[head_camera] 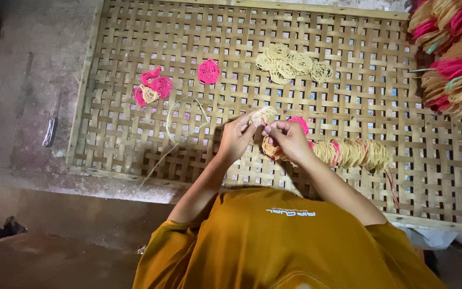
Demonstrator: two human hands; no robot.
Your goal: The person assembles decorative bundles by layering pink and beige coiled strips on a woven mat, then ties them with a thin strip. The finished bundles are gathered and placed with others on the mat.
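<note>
Fingers (254, 124) of the left hand (236, 136) pinch a tan woven disc (263, 113). Bent right hand (290, 140) fingers hold a string of tan and pink discs (348, 152) near the surface's (135, 107) front edge. Loose tan discs (292, 65) lie near the back edge, with bare room between.

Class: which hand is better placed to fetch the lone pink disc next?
Probably the left hand: though pinching a tan disc, it lies nearer the pink disc, while the right hand grips the strung chain of discs.
</note>
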